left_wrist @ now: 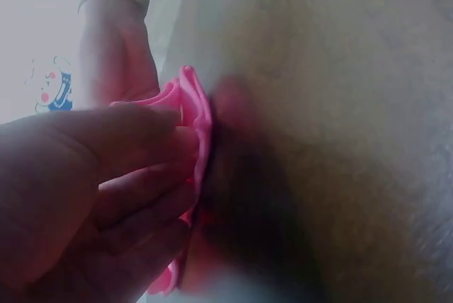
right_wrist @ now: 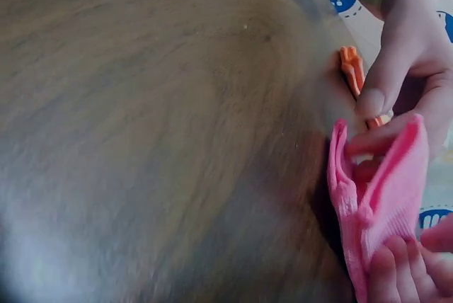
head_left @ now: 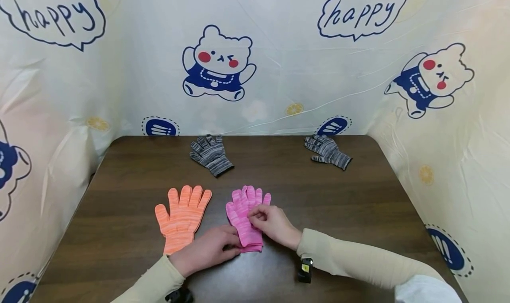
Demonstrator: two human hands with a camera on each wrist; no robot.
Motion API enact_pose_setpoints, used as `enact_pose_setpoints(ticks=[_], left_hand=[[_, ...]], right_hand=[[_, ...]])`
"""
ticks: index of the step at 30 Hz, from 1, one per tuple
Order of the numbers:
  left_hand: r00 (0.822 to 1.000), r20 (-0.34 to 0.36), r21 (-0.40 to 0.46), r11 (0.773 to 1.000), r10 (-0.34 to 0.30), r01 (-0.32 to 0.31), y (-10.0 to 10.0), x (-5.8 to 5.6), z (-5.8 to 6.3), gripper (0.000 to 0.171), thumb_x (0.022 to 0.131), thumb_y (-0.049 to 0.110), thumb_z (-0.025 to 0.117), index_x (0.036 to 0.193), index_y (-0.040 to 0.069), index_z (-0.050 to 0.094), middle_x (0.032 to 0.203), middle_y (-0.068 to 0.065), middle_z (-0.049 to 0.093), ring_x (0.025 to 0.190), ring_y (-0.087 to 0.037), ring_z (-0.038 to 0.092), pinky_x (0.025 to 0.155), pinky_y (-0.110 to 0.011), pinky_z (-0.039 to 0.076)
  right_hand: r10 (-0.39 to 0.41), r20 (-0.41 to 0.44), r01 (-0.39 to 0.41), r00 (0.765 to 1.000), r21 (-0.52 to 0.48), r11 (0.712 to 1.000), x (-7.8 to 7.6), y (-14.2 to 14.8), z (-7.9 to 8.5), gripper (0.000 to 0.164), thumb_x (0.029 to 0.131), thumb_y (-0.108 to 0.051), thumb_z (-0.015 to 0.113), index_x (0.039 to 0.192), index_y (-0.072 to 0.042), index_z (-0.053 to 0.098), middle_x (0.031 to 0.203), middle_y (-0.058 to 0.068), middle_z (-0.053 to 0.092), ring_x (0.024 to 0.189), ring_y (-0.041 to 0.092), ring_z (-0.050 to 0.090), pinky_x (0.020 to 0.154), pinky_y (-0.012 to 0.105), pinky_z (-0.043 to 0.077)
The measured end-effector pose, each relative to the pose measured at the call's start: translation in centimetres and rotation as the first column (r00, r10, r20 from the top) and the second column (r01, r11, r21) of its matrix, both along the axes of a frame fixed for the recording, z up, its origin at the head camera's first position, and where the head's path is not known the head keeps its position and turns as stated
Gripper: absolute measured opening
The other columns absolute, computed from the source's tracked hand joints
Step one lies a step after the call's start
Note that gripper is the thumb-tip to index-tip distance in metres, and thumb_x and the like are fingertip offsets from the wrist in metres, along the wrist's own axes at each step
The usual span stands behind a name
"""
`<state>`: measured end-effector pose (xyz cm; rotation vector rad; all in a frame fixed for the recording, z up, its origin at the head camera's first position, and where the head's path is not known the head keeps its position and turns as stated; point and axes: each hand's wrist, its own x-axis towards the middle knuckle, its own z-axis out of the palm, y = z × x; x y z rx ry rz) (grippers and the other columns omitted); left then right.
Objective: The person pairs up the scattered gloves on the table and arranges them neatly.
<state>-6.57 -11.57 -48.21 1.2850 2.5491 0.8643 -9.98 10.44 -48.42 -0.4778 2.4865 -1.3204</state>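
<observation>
Two pink knit gloves (head_left: 245, 219) appear stacked at the middle of the table, fingers pointing away from me. At their cuff end my left hand (head_left: 215, 245) reaches in from the left. In the right wrist view, the left hand's fingers (right_wrist: 371, 144) lie between the raised upper cuff (right_wrist: 396, 183) and the lower one, its thumb apart from the fabric. My right hand (head_left: 275, 225) pinches the upper glove near its right side with bent fingers. The left wrist view catches the pink cuff (left_wrist: 198, 112) edge-on beside the left fingers (left_wrist: 141, 197).
An orange glove (head_left: 183, 219) lies flat to the left, its cuff partly behind my left forearm. Along the back edge are two grey striped gloves, one left of centre (head_left: 213, 154) and one to the right (head_left: 328, 152). A printed curtain (head_left: 279, 81) surrounds the brown table (head_left: 358, 214).
</observation>
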Motion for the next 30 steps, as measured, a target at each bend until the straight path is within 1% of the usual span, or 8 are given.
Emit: enact_pose_setpoints(ticks=[4, 8, 11, 15, 17, 20, 24, 30], left_hand=[[0.998, 0.062, -0.005, 1.000, 0.015, -0.014, -0.3, -0.3, 0.5, 0.009, 0.086, 0.030, 0.067, 0.078, 0.027, 0.064, 0.075, 0.020, 0.051, 0.067, -0.002, 0.051, 0.060, -0.015, 0.040], [0.987, 0.157, -0.034, 0.999, 0.042, -0.037, -0.4, -0.7, 1.1, 0.014, 0.086, 0.036, 0.066, 0.076, 0.031, 0.059, 0.070, 0.020, 0.048, 0.060, -0.001, 0.047, 0.055, -0.016, 0.038], [0.980, 0.191, -0.051, 0.997, 0.062, -0.054, -0.4, -0.8, 1.5, 0.016, 0.087, 0.040, 0.064, 0.075, 0.032, 0.058, 0.068, 0.020, 0.048, 0.059, 0.002, 0.044, 0.053, -0.016, 0.038], [0.981, 0.169, -0.060, 0.994, 0.098, -0.089, -0.3, -0.7, 1.6, 0.021, 0.086, 0.043, 0.063, 0.072, 0.031, 0.056, 0.066, 0.019, 0.048, 0.056, 0.004, 0.041, 0.051, -0.016, 0.037], [0.982, 0.147, -0.056, 0.992, 0.121, -0.114, -0.2, -0.6, 1.5, 0.023, 0.086, 0.043, 0.064, 0.070, 0.030, 0.055, 0.065, 0.019, 0.047, 0.056, 0.004, 0.040, 0.051, -0.016, 0.036], [0.982, 0.108, -0.044, 0.988, 0.154, -0.150, 0.0, -0.4, 1.5, 0.025, 0.085, 0.041, 0.067, 0.067, 0.029, 0.053, 0.063, 0.020, 0.046, 0.056, 0.003, 0.041, 0.052, -0.017, 0.036], [0.981, 0.078, -0.045, 0.984, 0.177, -0.174, 0.2, -0.2, 1.4, 0.027, 0.082, 0.038, 0.070, 0.066, 0.029, 0.051, 0.062, 0.021, 0.045, 0.056, 0.002, 0.042, 0.053, -0.017, 0.036], [0.980, 0.102, -0.069, 0.984, 0.170, -0.163, 0.2, 0.0, 1.4, 0.027, 0.082, 0.036, 0.070, 0.065, 0.028, 0.050, 0.061, 0.018, 0.044, 0.055, 0.002, 0.040, 0.051, -0.017, 0.035]], right_hand=[[0.119, -0.062, -0.117, 0.991, 0.031, 0.993, -0.2, 0.6, 0.1, 0.009, 0.088, -0.020, 0.065, 0.096, -0.017, 0.064, 0.079, -0.011, 0.061, 0.069, 0.002, 0.056, 0.063, 0.020, 0.048], [0.271, -0.179, -0.246, 0.946, 0.153, 0.957, -0.2, 1.5, 0.0, 0.009, 0.087, -0.024, 0.067, 0.091, -0.023, 0.059, 0.074, -0.013, 0.053, 0.065, 0.002, 0.049, 0.058, 0.017, 0.045], [0.404, -0.261, -0.336, 0.877, 0.268, 0.903, -0.1, 2.0, -0.1, 0.010, 0.086, -0.029, 0.067, 0.088, -0.025, 0.058, 0.075, -0.014, 0.051, 0.067, 0.001, 0.047, 0.061, 0.014, 0.041], [0.560, -0.359, -0.416, 0.747, 0.404, 0.814, 0.1, 2.3, -0.2, 0.015, 0.084, -0.034, 0.068, 0.089, -0.023, 0.060, 0.083, -0.011, 0.052, 0.075, 0.002, 0.045, 0.068, 0.014, 0.039], [0.607, -0.393, -0.429, 0.691, 0.453, 0.782, 0.2, 2.4, -0.2, 0.017, 0.083, -0.036, 0.069, 0.091, -0.023, 0.060, 0.086, -0.011, 0.051, 0.077, 0.001, 0.044, 0.071, 0.015, 0.038], [0.650, -0.423, -0.439, 0.631, 0.496, 0.749, 0.2, 2.3, -0.3, 0.013, 0.084, -0.031, 0.068, 0.089, -0.023, 0.058, 0.083, -0.013, 0.048, 0.076, 0.001, 0.043, 0.072, 0.017, 0.039], [0.672, -0.440, -0.448, 0.595, 0.513, 0.732, 0.3, 2.1, -0.3, 0.010, 0.086, -0.026, 0.065, 0.084, -0.025, 0.055, 0.077, -0.016, 0.044, 0.073, 0.000, 0.041, 0.072, 0.018, 0.039], [0.673, -0.452, -0.473, 0.586, 0.483, 0.736, 0.6, 2.1, -0.1, 0.009, 0.085, -0.027, 0.065, 0.086, -0.025, 0.057, 0.079, -0.014, 0.046, 0.076, -0.001, 0.041, 0.073, 0.016, 0.038]])
